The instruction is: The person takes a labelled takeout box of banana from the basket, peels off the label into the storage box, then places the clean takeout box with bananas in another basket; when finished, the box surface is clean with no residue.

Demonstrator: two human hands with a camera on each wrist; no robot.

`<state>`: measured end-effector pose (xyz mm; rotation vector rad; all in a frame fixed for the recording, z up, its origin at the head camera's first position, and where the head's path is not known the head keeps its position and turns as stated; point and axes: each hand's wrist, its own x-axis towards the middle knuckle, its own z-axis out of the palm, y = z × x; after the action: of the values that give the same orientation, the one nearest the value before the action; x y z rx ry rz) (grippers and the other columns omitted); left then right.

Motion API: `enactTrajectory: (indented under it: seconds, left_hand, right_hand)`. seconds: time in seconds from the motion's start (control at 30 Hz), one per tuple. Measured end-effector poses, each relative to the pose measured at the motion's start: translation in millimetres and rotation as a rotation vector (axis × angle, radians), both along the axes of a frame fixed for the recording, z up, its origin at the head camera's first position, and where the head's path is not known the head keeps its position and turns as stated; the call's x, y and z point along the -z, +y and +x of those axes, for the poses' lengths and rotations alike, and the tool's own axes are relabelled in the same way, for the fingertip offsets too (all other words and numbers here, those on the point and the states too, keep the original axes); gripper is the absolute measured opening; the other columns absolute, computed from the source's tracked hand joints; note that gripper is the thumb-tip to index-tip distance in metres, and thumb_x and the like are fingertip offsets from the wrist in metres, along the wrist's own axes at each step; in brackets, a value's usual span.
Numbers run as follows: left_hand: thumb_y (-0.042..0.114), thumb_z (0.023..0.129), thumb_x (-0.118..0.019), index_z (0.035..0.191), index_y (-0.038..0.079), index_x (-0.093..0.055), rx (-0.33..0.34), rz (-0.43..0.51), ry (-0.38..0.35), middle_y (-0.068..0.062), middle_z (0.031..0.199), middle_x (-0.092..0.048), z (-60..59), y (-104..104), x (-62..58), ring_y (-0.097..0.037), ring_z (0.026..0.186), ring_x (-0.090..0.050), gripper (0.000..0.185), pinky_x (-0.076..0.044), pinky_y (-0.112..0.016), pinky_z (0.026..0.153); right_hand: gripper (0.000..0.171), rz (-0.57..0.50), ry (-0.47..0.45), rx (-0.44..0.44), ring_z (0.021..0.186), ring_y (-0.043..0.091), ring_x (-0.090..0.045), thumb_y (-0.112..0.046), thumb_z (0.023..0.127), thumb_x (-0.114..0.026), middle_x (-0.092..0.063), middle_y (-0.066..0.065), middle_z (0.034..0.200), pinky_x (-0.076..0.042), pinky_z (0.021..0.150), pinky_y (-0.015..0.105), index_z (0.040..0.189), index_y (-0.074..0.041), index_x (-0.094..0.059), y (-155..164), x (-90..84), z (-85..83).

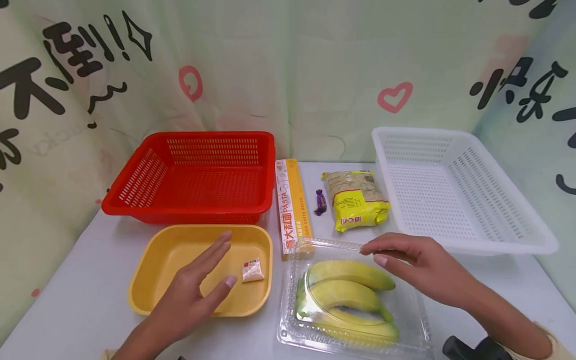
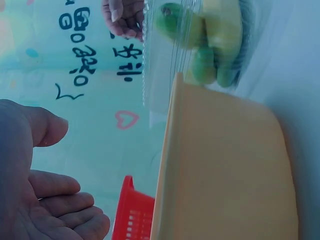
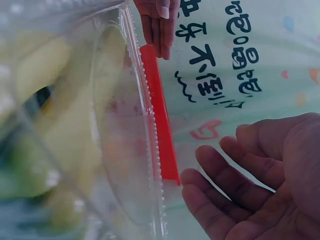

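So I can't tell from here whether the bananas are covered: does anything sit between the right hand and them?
Yes. The right hand hovers open above the clear plastic clamshell box, and its closed transparent lid lies over the bananas. The fingertips are near the box's far edge; contact is unclear.

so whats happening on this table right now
A person has both hands out over a table of groceries and trays, holding nothing. The left hand hovers open over a yellow tray that holds one small sachet. The right hand is spread above a clear plastic box of bananas. Behind them sit an empty red basket, an empty white basket, a pasta box, a wrapped candy and a yellow packet.
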<state>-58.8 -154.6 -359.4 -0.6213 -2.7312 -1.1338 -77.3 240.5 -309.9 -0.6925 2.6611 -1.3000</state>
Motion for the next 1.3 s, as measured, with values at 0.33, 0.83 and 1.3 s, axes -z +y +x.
enactTrajectory:
  seconds: [0.33, 0.83, 1.3]
  left_hand:
    - [0.031, 0.092, -0.069, 0.148, 0.01, -0.041, 0.114, 0.095, -0.026, 0.005, 0.155, -0.033, 6.0, 20, 3.0, -0.014, 0.139, -0.033, 0.067, -0.036, -0.038, 0.105]
    - [0.048, 0.074, -0.08, 0.156, 0.026, -0.022, 0.298, 0.175, -0.305, 0.017, 0.159, -0.016, 11.8, 50, 5.3, -0.012, 0.144, -0.02, 0.103, -0.027, -0.042, 0.112]
    - [0.036, 0.078, -0.082, 0.158, 0.02, -0.009, 0.352, 0.1, -0.388, 0.011, 0.162, -0.005, 16.8, 71, 7.6, -0.015, 0.145, -0.018, 0.109, -0.028, -0.036, 0.112]
  right_hand:
    - [0.034, -0.099, 0.128, 0.111, 0.115, 0.007, -0.057, 0.006, 0.093, -0.06, -0.065, 0.004, 0.121, -0.046, 0.092, 0.016, 0.123, -0.008, -0.065, 24, 15.7, 23.1]
    - [0.071, -0.023, 0.057, 0.073, 0.137, 0.007, -0.031, 0.008, 0.089, -0.062, -0.036, 0.004, 0.152, -0.03, 0.101, 0.008, 0.151, -0.012, -0.035, 56, 43.6, 53.9]
    - [0.131, -0.086, -0.235, -0.122, 0.132, -0.017, -0.014, -0.015, 0.076, -0.084, 0.018, 0.006, 0.161, -0.046, 0.084, 0.021, 0.153, -0.023, 0.021, 66, 69.1, 61.2]
